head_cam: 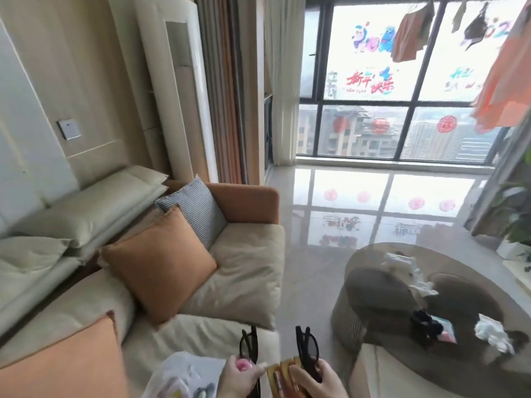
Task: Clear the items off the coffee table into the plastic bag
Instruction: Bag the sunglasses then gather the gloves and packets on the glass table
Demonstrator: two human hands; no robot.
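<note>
- Head view showed the plastic bag [184,377] at the near bottom edge, lying on the sofa seat just left of the hands, with blurred small items showing through it.
- Left hand [238,377] had its grip closed around a pair of black sunglasses [248,347] and a small pink round object [242,364], the glasses sticking up above the fingers.
- Right hand [316,380] had its grip closed on a second pair of black sunglasses [307,347], and its fingers also lay against a gold-and-red packet [283,374] that sat between the two hands.
- Both hands hovered above the gap between the sofa and the worktop, just right of the bag.
- To the right, the oval glass worktop [373,254] carried a black hair claw [426,326] beside a pinkish packet [446,330], a crumpled white tissue [492,333] nearer the right edge, and more crumpled white wrapping [408,268] on its far side.
- Left of the hands, the cream sofa [244,268] held an orange cushion [159,267] with a checked cushion [198,208] behind it.
- Far across the glossy floor, a large window [402,81] bore coloured stickers, and clothes hung at the upper right.
</note>
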